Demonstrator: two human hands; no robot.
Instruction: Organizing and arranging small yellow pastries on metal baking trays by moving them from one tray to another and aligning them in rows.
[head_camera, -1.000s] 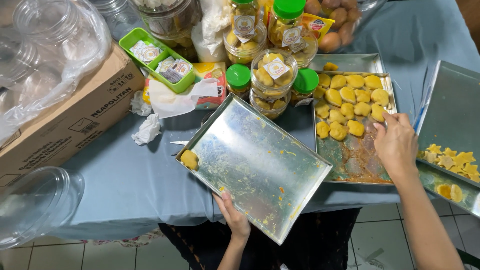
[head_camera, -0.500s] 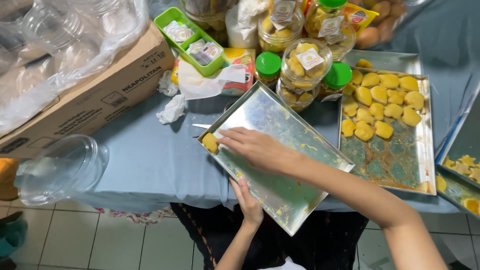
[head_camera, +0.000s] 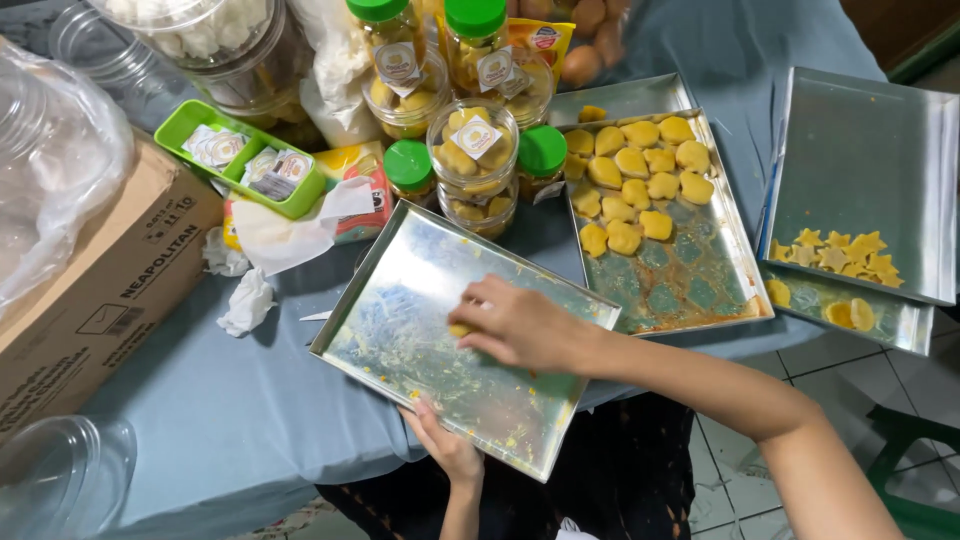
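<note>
A nearly bare metal baking tray (head_camera: 420, 280) lies tilted over the table's front edge, smeared with crumbs. My left hand (head_camera: 445, 445) grips its near rim from below. My right hand (head_camera: 520, 325) reaches across the middle of this tray, fingertips pinched on a single yellow cookie (head_camera: 460, 329). Just to the right is a second tray (head_camera: 690, 285) with several yellow cookies (head_camera: 640, 185) at its far end.
Green-lidded jars of cookies (head_camera: 475, 150) stand behind the trays. A green tray of labels (head_camera: 240, 160), crumpled tissue (head_camera: 245, 300) and a cardboard box (head_camera: 100, 290) lie on the left. At the right, stacked trays (head_camera: 870, 150) hold star cookies (head_camera: 835, 255). A clear tub (head_camera: 60, 480) sits at the front left.
My right hand left the cookie tray on the right, reached to the lone cookie at the near tray's left corner, and now holds it over the tray's middle.
</note>
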